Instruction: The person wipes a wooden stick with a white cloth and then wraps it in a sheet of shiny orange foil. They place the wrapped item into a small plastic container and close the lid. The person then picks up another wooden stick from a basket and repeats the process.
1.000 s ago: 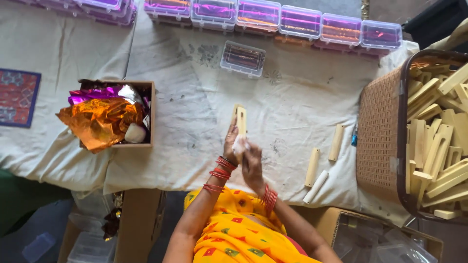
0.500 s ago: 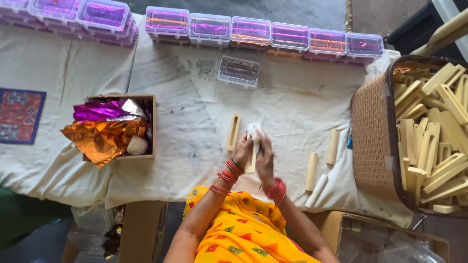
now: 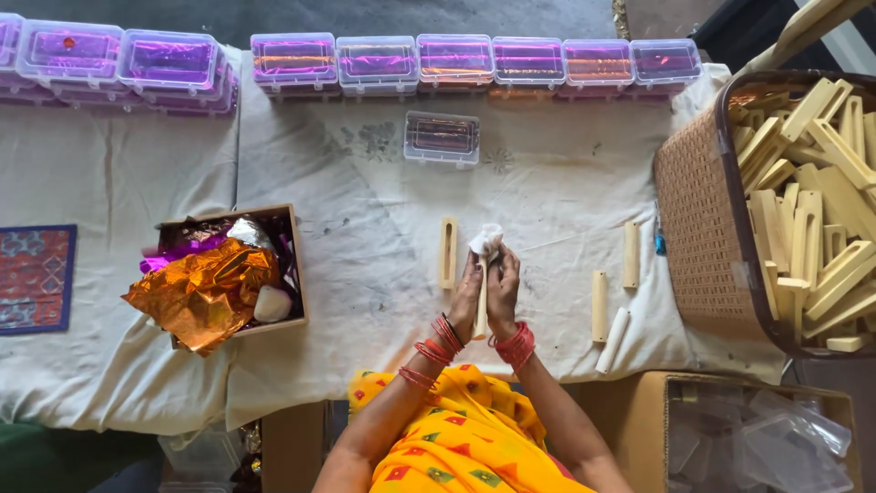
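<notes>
Since half a second ago both hands have stayed over one pale wooden stick, the white cloth now bunched at its 12 o'clock end. Left hand and right hand clasp the stick from either side, held upright off the cream cloth-covered worktop, probably so the cloth can rub its smooth length. At 9 o'clock lies a slotted wooden piece; at 3 o'clock, plain sticks. A woven basket holds more; a cardboard box holds crinkled foil.
</notes>
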